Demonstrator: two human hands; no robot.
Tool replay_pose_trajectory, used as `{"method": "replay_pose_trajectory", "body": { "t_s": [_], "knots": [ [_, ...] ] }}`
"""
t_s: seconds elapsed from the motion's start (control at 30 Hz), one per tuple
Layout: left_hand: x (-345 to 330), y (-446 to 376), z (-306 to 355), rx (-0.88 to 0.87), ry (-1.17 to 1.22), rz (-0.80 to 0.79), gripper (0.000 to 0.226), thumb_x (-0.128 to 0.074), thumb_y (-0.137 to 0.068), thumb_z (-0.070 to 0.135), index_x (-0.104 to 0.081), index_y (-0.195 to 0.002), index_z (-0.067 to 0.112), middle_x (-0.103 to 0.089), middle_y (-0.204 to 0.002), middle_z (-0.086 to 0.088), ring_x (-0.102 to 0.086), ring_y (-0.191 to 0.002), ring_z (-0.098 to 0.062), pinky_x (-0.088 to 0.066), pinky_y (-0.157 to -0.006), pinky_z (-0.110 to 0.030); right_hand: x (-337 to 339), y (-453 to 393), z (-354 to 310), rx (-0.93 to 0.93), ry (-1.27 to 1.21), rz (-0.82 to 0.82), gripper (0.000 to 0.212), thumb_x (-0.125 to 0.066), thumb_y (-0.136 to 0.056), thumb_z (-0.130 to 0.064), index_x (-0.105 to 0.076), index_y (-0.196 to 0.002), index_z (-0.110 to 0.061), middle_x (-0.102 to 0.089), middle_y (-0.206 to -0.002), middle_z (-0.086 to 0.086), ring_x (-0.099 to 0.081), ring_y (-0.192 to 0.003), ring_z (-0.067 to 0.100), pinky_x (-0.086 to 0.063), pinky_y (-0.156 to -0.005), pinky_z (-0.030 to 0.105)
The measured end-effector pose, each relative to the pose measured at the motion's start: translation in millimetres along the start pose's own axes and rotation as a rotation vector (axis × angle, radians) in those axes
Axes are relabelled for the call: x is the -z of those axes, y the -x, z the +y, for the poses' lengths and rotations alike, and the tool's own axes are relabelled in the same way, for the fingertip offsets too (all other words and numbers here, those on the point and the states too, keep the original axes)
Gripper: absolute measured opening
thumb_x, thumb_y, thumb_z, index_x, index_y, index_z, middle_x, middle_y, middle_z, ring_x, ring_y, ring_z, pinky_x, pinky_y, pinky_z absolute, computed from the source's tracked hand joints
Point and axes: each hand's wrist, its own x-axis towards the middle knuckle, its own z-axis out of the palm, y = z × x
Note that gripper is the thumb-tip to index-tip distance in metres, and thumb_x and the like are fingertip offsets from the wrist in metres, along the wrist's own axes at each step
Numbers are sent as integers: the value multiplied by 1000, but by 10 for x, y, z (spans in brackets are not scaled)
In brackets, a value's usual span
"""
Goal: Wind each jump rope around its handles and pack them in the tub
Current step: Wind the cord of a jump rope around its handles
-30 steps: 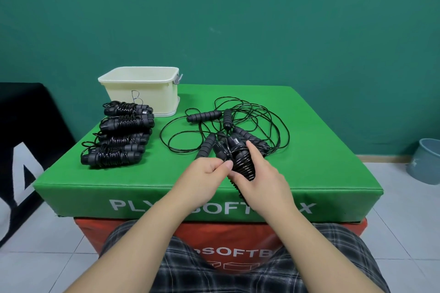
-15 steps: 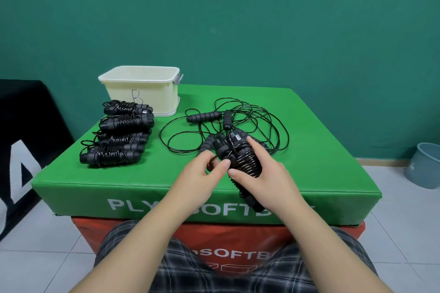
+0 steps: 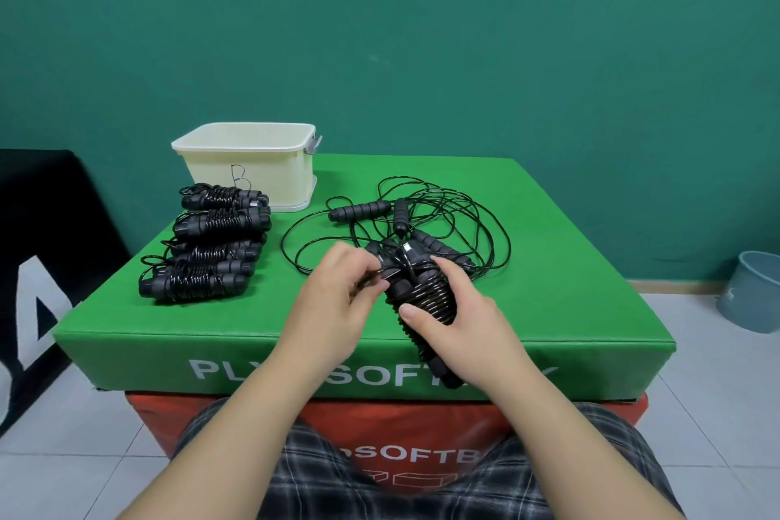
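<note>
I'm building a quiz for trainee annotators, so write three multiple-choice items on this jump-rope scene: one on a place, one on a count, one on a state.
1. Where does the cream tub stand?
A. at the far left of the green soft box, behind the wound ropes
B. on the tiled floor
C. in the person's lap

2. How many wound jump ropes lie in the row beside the tub?
A. one
B. four
C. nine

3. What is the right hand doing?
A. resting flat on the green soft box
B. reaching into the tub
C. gripping a jump rope bundle while the left hand pinches its cord

Answers: 1 A, the tub sits on the box's far left corner. 2 B, four bundles lie in the row. 3 C, the fingers curl round the coiled handles.
</note>
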Motion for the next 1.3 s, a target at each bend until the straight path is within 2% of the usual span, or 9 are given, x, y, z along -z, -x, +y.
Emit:
{"method": "replay_pose_trajectory", "body": {
  "t_s": [0.07,0.13,0.23,0.33,0.4,0.63,0.87,1.13,1.3],
  "knots": [
    [3,16,-32,-67,9,3,18,-57,-82,11,-58,-86,28,-44,-84,18,-48,-77,-2,-38,-65,-13,10,-12,-2,-3,-1,21,70,-61,-84,-53,-29,-144,-35,-61,-111,-8,-58,-105,17,-47,-86,30],
    [9,37,-60,-141,-25,7,21,-53,-79,4,-65,-84,21,-44,-88,14,-47,-75,-2,-44,-65,-22,6,-17,-1,-7,16,35,69,-60,-84,-53,-30,-143,-35,-62,-117,-7,-58,-106,19,-46,-85,30],
    [-2,46,-50,-298,-189,-46,26,-41,-78,8,-66,-73,13,-49,-99,10,-49,-76,-14,-47,-54,-31,-30,-24,11,-44,29,65,65,-60,-85,-52,-33,-141,-35,-63,-119,-4,-59,-109,22,-46,-85,30],
    [-67,-2,22,-339,-240,-97,29,-39,-78,8,-64,-66,12,-58,-89,8,-45,-76,-15,-47,-50,-34,-57,-97,44,-102,25,92,64,-59,-84,-51,-35,-142,-33,-62,-123,-2,-58,-112,23,-47,-89,32],
    [-112,-11,54,-317,-195,-134,31,-36,-76,8,-63,-62,12,-59,-78,4,-42,-78,-14,-45,-60,-32,-69,-152,76,-124,83,85,67,-57,-85,-52,-32,-144,-32,-61,-126,0,-56,-114,25,-46,-90,33],
    [-174,127,201,-66,-63,-247,19,-39,-61,8,-54,-62,20,-41,-73,6,-34,-83,-13,-25,-76,-6,-199,-240,108,-117,252,15,59,-51,-88,-48,-31,-141,-30,-61,-122,11,-57,-108,35,-45,-84,38],
    [-68,134,48,26,41,-195,26,-40,-60,3,-49,-70,26,-42,-77,13,-37,-87,-2,-26,-78,-6,-231,-391,-5,-55,266,31,69,-54,-86,-57,-30,-145,-31,-60,-126,9,-56,-113,32,-45,-87,36],
    [-88,166,-278,265,109,-105,21,-48,-86,18,-55,-76,34,-55,-89,9,-42,-98,2,-27,-81,-4,-172,-505,70,-48,131,37,70,-68,-72,-63,-41,-130,-33,-63,-98,-11,-65,-91,17,-52,-78,32],
    [-223,95,-460,708,338,-64,20,-45,-97,32,-58,-86,20,-62,-91,3,-59,-83,-12,-49,-77,-32,-350,-652,147,-40,124,-64,68,-71,-69,-62,-39,-118,-27,-62,-106,-8,-60,-96,16,-47,-76,31]
  ]
}}
